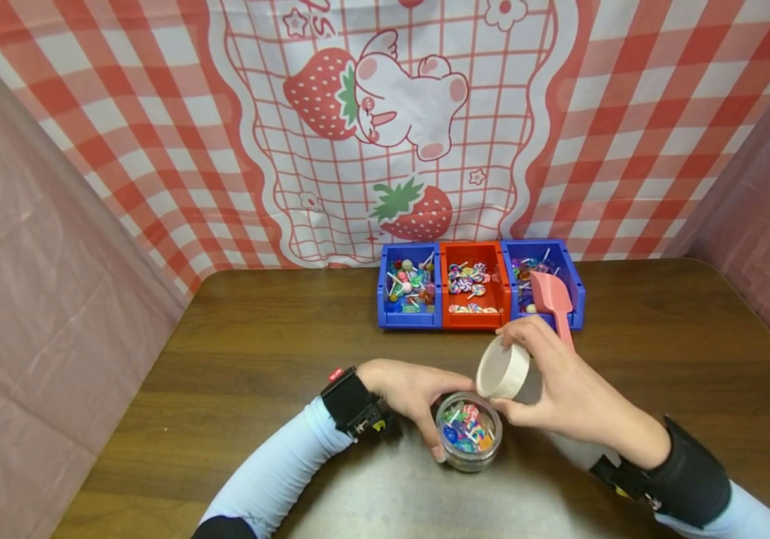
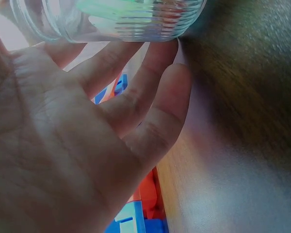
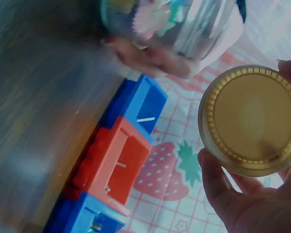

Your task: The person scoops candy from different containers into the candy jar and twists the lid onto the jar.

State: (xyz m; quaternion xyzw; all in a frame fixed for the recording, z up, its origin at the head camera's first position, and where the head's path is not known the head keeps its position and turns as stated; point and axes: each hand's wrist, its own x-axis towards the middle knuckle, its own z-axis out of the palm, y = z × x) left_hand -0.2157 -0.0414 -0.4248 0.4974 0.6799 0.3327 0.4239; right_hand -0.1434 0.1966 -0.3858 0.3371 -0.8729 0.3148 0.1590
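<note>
A clear jar [image 1: 469, 464] stands on the table, filled with small colourful candy pieces [image 1: 469, 425], some of them swirled lollipops. Its mouth is uncovered. My left hand [image 1: 411, 389] grips the jar from the left, thumb on the near side and fingers round the back; in the left wrist view the fingers [image 2: 160, 102] touch its ribbed glass. Just above the jar's right rim, my right hand [image 1: 566, 393] holds a round white lid [image 1: 500, 368] tilted between thumb and fingers. The right wrist view shows the lid's yellowish, ridged face [image 3: 254, 119].
Behind the hands stand three joined bins: a blue bin [image 1: 409, 320] with mixed candies, a red bin [image 1: 475, 320] with swirl lollipops, and another blue bin [image 1: 576, 299] with more candies. A pink scoop [image 1: 550, 293] leans in the right bin. A checked cloth [image 1: 627, 135] hangs behind.
</note>
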